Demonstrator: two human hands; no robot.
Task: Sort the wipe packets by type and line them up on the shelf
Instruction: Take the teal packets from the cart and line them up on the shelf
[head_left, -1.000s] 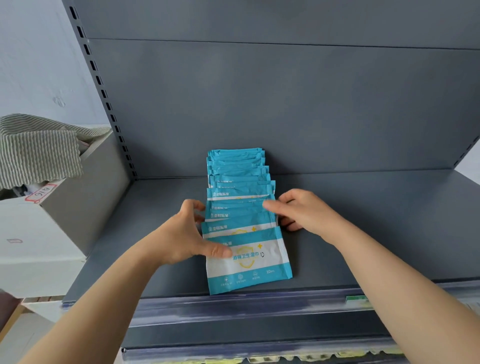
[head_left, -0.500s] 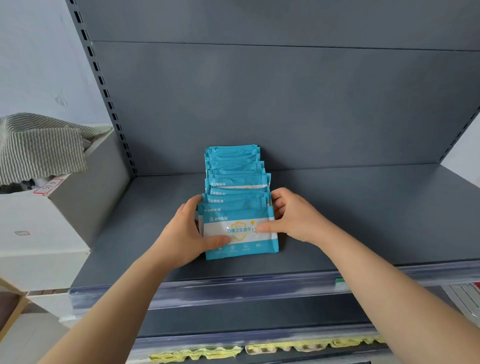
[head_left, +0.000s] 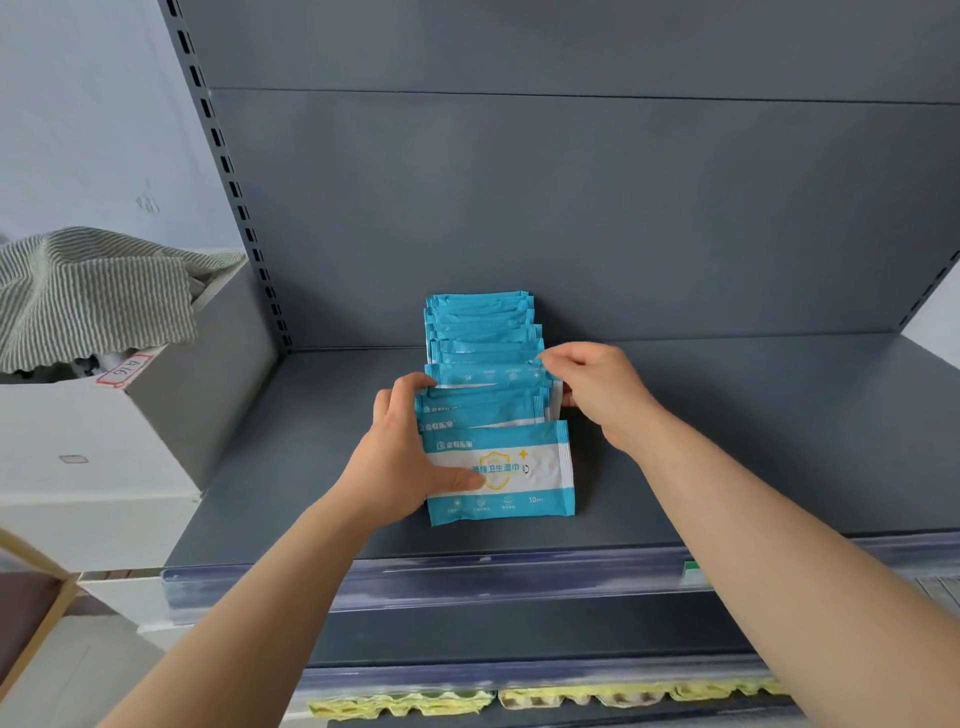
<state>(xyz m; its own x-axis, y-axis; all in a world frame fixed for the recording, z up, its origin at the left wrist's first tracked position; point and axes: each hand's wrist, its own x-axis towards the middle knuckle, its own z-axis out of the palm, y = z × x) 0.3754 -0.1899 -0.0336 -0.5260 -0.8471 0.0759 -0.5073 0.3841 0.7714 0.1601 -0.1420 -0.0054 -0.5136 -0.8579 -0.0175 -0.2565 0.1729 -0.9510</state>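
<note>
A row of several blue-and-white wipe packets (head_left: 483, 338) stands front to back on the grey shelf (head_left: 753, 441), reaching the back panel. The front packet (head_left: 540, 473) leans toward me and shows its printed face. My left hand (head_left: 400, 462) grips the left side of the front packets, thumb lying across the front packet's face. My right hand (head_left: 597, 389) pinches the top right corner of a packet in the middle of the row (head_left: 483, 375), which sticks up above its neighbours.
A white cardboard box (head_left: 104, 441) draped with a striped cloth (head_left: 93, 291) stands left of the shelf upright (head_left: 234, 192). A clear price rail (head_left: 519, 577) runs along the shelf's front edge. Yellow items (head_left: 467, 699) lie on the shelf below.
The front packets were pushed back and stood up against the row. My right hand left the front packet and rose to pinch a middle packet's corner; my left hand stayed on the front packets.
</note>
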